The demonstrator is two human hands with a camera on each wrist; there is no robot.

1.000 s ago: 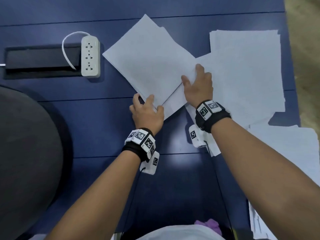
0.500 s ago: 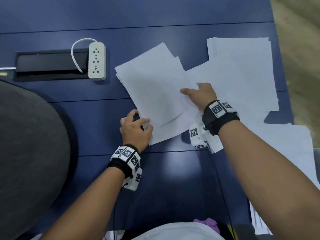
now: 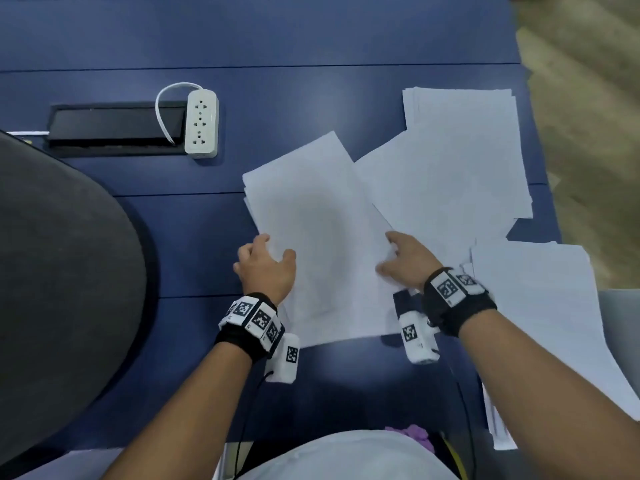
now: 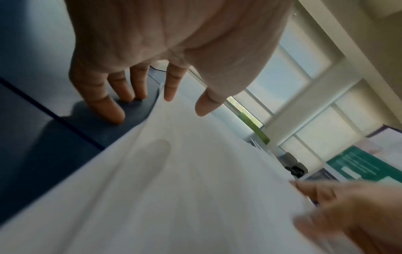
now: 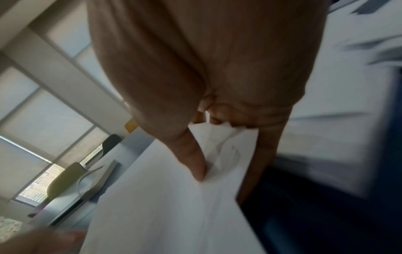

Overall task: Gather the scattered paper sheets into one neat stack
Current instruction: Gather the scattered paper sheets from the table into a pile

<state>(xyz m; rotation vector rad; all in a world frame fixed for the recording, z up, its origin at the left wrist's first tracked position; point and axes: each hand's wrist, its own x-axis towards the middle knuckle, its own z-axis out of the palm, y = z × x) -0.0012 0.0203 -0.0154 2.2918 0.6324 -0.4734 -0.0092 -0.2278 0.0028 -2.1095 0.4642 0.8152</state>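
Pinching the centre-frame stack (image 3: 322, 244), the right hand (image 3: 405, 261) is risking creases; the left hand (image 3: 266, 268), fingers spread, is bracing its edge.

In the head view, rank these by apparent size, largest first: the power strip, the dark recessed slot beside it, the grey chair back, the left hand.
1. Grey chair back, though it sits nearer the camera, which inflates it.
2. Dark recessed slot.
3. Left hand and power strip look alike; the hand is nearer, so no firm ranking.
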